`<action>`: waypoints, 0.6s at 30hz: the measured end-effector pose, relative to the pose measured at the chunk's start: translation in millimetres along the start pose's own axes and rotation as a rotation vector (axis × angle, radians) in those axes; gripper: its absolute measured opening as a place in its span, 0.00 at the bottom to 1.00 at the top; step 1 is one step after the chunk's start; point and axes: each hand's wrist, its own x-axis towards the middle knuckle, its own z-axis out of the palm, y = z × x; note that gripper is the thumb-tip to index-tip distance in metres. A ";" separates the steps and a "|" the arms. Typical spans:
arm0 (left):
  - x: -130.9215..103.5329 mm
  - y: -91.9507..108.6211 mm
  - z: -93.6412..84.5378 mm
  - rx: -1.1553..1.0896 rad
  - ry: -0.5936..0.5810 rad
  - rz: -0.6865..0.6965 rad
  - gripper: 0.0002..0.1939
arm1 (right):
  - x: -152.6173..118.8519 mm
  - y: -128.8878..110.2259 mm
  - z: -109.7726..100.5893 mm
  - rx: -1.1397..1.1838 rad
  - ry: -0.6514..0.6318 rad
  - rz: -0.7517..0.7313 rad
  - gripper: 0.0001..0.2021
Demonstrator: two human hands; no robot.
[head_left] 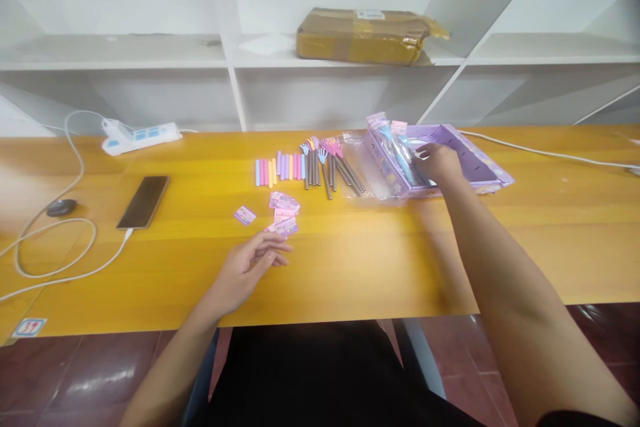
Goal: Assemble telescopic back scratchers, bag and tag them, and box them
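My left hand hovers or rests at the near side of the small printed pink-and-purple cards, its fingers stretched out and holding nothing. One more card lies apart to the left. My right hand reaches into the purple box at the right, fingers apart beside bagged items with light-blue handles. Between the hands lie metal rods with small colored hand-shaped ends, resembling back scratchers. Short pastel tubes stand in a row to their left.
Clear plastic bags lie left of the box. Farther left are a phone on a charging cable, a black mouse-like object and a white power strip. A taped carton sits on the shelf behind.
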 end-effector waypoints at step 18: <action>0.0 4.5 1.4 0.051 -0.023 0.005 0.18 | -63.2 -22.7 -29.9 0.119 0.254 -0.296 0.17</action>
